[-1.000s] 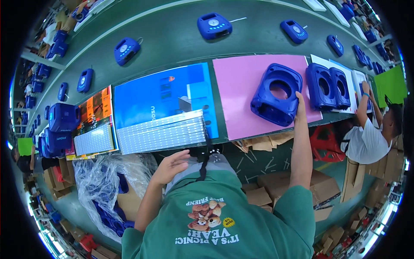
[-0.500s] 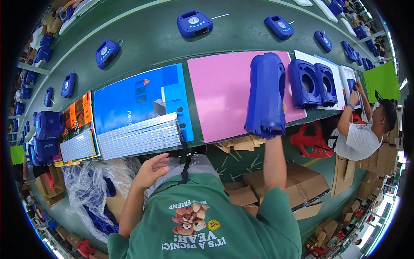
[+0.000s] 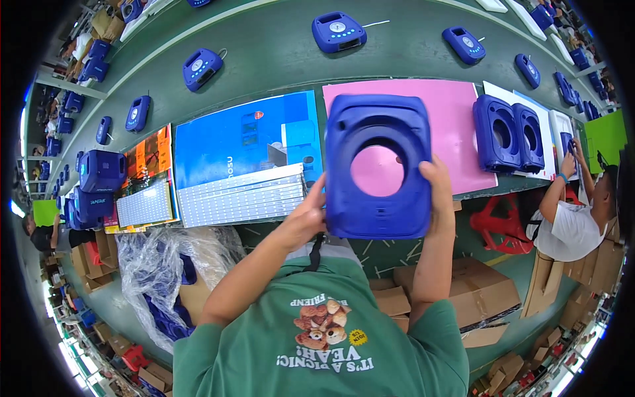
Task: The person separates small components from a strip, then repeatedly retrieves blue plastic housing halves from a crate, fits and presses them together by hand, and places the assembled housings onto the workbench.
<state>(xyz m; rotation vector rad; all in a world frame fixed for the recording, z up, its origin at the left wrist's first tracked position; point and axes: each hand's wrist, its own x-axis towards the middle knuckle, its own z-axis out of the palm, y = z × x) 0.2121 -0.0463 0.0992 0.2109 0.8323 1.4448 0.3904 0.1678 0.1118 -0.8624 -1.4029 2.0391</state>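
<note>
Both my hands hold a blue plastic speaker housing (image 3: pixel 378 215) up in front of me. A large round hole goes through its face, and pink sheet shows through it. My left hand (image 3: pixel 305 215) is closed at its left edge, with some fingers hidden behind the housing. My right hand (image 3: pixel 438 192) grips the right edge, thumb on the face and the other fingers out of sight. Beyond it lies a pink sheet (image 3: pixel 453 145) on the bench. Two more blue housings (image 3: pixel 491 135) with round holes stand to the right.
Stacks of white LED-like strips (image 3: pixel 241 198) lie on a blue printed sheet (image 3: pixel 215 142) at left. Several blue radio-like units (image 3: pixel 338 32) line the green conveyor (image 3: pixel 278 59). Cartons (image 3: pixel 469 288) and a red stool (image 3: pixel 499 228) stand below. A co-worker (image 3: pixel 572 225) sits at right.
The housing has turned from side-on to show its holed face. My left hand has risen from near my waist to its left edge. The whole view has shifted.
</note>
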